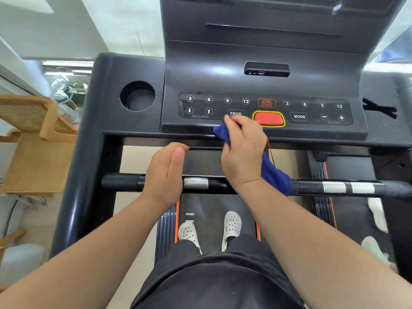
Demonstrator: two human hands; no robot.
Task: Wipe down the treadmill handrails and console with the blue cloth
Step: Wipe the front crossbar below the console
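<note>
My right hand [243, 150] grips the blue cloth [273, 172] at the front edge of the dark treadmill console [265, 85], just below the PROG button and left of the red safety key [268, 118]. One end of the cloth sticks out past my fingers on the left. The other end hangs down over the horizontal handrail bar [334, 187]. My left hand [166, 172] hovers with straight fingers above the bar's left part, near its silver sensor plate [195, 183], holding nothing.
A round cup holder [137, 95] sits in the console's left wing. A red cord [270, 150] hangs from the safety key. I stand on the belt [207, 204] in white clogs. A wicker chair [33, 121] stands at the left.
</note>
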